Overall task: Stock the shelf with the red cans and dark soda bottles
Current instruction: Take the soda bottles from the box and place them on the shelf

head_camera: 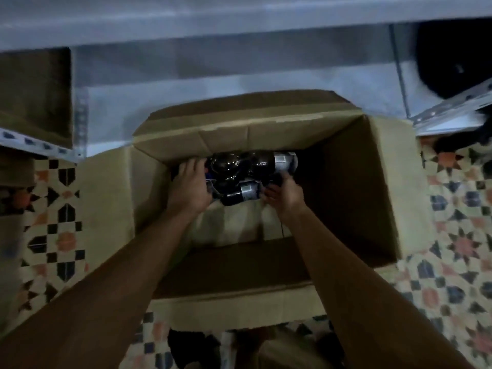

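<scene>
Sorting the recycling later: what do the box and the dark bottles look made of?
The box: brown cardboard, matte, with creased, folded-out flaps. The dark bottles: probably clear plastic around dark soda, glossy, with bright glints on the curved sides and pale printed labels; glass cannot be ruled out in this dim, blurred view.

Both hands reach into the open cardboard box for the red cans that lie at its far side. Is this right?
Not quite. The head view shows dark soda bottles, not red cans, lying at the far side of the open cardboard box; the left hand and right hand reach for them.

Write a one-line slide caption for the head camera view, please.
Both hands, left and right, reach into an open cardboard box for dark soda bottles lying inside.
</scene>
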